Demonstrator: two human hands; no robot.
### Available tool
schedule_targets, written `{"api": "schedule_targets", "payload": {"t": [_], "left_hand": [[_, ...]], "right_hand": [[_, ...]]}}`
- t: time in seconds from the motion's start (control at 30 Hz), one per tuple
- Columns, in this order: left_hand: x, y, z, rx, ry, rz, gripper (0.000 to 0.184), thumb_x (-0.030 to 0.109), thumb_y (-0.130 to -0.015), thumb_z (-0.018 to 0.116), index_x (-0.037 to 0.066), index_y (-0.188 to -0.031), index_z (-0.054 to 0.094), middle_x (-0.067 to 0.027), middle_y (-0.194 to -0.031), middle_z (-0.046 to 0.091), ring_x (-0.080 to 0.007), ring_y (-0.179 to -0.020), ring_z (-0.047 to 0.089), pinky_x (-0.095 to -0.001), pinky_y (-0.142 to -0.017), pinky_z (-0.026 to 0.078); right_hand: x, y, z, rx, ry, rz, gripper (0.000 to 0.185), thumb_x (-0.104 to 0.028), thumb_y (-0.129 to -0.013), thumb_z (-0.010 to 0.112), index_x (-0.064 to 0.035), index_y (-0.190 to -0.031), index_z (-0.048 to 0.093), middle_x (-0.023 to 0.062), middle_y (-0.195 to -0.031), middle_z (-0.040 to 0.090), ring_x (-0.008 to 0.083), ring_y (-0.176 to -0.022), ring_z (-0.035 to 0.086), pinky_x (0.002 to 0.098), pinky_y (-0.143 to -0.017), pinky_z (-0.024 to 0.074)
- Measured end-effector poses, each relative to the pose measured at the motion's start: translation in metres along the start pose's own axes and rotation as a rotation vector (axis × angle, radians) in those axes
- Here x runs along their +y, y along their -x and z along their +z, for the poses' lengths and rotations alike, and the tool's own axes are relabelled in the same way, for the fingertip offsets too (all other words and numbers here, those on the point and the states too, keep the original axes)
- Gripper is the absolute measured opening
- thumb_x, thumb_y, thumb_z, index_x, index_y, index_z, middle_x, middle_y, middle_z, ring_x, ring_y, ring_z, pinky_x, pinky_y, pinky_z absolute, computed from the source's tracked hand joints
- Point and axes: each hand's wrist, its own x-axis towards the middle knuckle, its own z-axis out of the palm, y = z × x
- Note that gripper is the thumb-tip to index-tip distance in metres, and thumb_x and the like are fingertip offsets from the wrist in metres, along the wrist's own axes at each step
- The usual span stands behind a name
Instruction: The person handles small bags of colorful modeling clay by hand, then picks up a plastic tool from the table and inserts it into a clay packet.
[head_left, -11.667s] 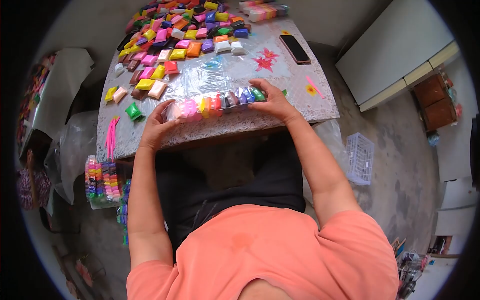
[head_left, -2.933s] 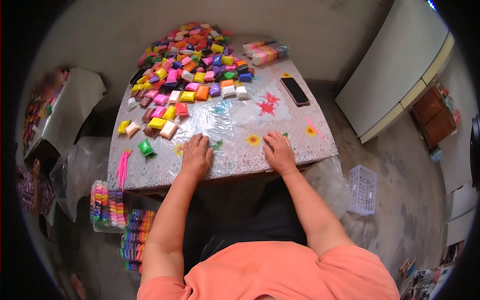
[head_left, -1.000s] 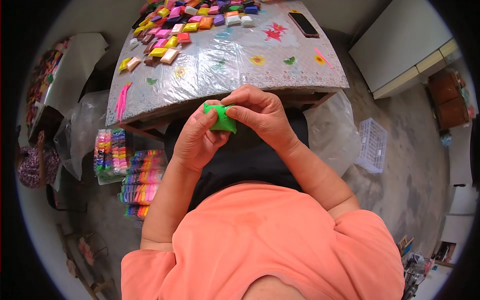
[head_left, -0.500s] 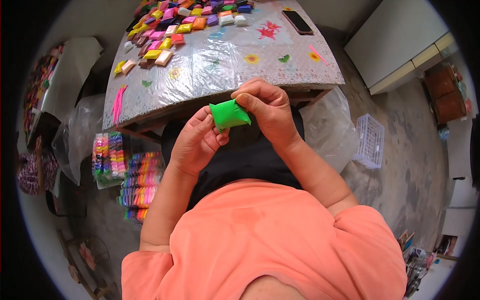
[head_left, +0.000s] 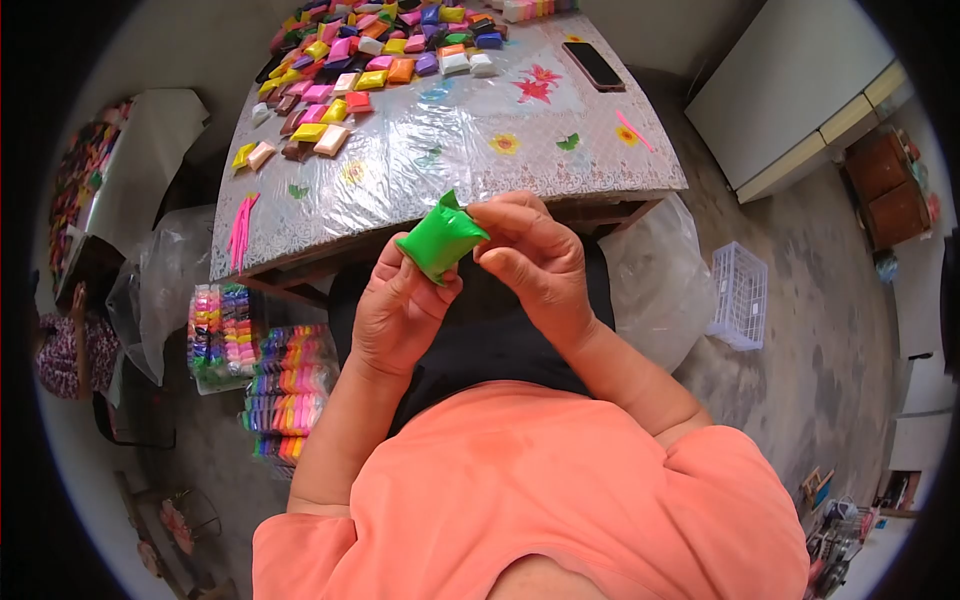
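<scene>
A small, puffed green packet (head_left: 442, 238) with crimped ends is held tilted just in front of the table's near edge. My left hand (head_left: 395, 300) grips its lower left part between thumb and fingers. At the packet's right end is my right hand (head_left: 540, 255), its thumb and forefinger apart. The forefinger tip is at or very close to the upper right corner; contact is hard to tell. What the packet contains is hidden by its wrapper.
Many coloured packets (head_left: 372, 78) are heaped on the table (head_left: 480, 175), along with a phone (head_left: 593, 66) and pink strips (head_left: 241, 232). Bagged packets (head_left: 285, 385) and a plastic crate (head_left: 739, 295) stand on the floor. Another person (head_left: 75, 350) is at the far left.
The green packet has turned so its right end points more upward. My right thumb and forefinger have come apart from their pinch on its upper corner. The left hand keeps its grip.
</scene>
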Motion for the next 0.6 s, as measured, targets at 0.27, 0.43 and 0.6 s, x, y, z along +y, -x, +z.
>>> {"api": "schedule_targets", "payload": {"t": [0.27, 0.43, 0.6], "left_hand": [[-0.008, 0.001, -0.003, -0.020, 0.052, -0.077, 0.024, 0.011, -0.088, 0.066, 0.009, -0.110, 0.056, -0.0071, -0.107, 0.063, -0.0196, -0.095, 0.063, -0.0340, -0.080, 0.053], [-0.011, 0.001, -0.004, 0.013, 0.032, -0.088, 0.022, 0.011, -0.088, 0.066, 0.009, -0.108, 0.056, -0.0065, -0.104, 0.063, -0.0175, -0.093, 0.063, -0.0295, -0.071, 0.055], [-0.010, 0.001, -0.007, -0.019, 0.031, -0.090, 0.024, 0.012, -0.086, 0.068, 0.009, -0.108, 0.056, -0.0072, -0.103, 0.064, -0.0191, -0.091, 0.064, -0.0295, -0.067, 0.055]], "right_hand": [[-0.008, 0.000, 0.007, -0.025, 0.299, -0.131, 0.020, 0.001, -0.081, 0.072, -0.0023, -0.100, 0.071, 0.0028, -0.093, 0.054, 0.0083, -0.082, 0.057, 0.0196, -0.069, 0.0480], [-0.004, -0.001, 0.003, -0.035, 0.388, -0.169, 0.019, 0.002, -0.076, 0.074, -0.0058, -0.093, 0.072, 0.0018, -0.087, 0.056, 0.0089, -0.076, 0.054, 0.0217, -0.064, 0.0437], [-0.018, -0.002, -0.003, -0.157, 0.271, -0.082, 0.015, -0.004, -0.081, 0.073, -0.0034, -0.096, 0.070, 0.0029, -0.090, 0.057, 0.0091, -0.078, 0.055, 0.0228, -0.068, 0.0448]]}}
